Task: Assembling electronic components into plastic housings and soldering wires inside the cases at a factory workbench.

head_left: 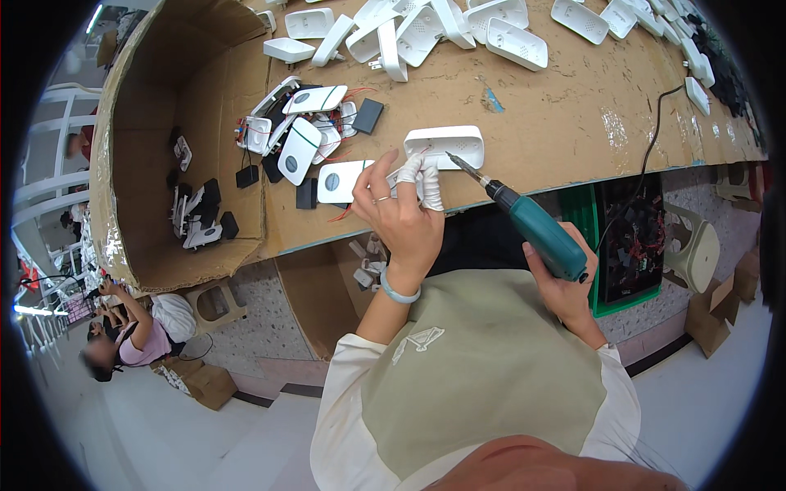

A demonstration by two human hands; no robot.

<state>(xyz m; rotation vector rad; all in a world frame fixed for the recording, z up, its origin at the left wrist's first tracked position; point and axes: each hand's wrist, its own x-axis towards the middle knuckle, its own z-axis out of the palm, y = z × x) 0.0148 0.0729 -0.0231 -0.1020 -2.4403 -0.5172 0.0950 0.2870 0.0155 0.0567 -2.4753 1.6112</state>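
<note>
A shallow white plastic housing (465,146) lies open side up near the table's front edge. My left hand (401,217), with white tape wrapped round two fingers, grips its near left edge with bent fingers. Whether a small part sits between the fingertips is hidden. My right hand (566,282) is closed round a green electric screwdriver (547,237), its bit slanting up and left to the housing's inside. Left of my left hand lies a white cover with a grey oval (336,183). Beyond it are piled several similar units (300,150) with red wires and black blocks (368,116).
Empty white housings (516,44) are heaped along the far side. A large cardboard box (131,237) with several units stands left. A black cord (655,123) crosses the table at right. Below stands a green crate (629,304) beside a stool (693,245). Another person (143,335) sits far left.
</note>
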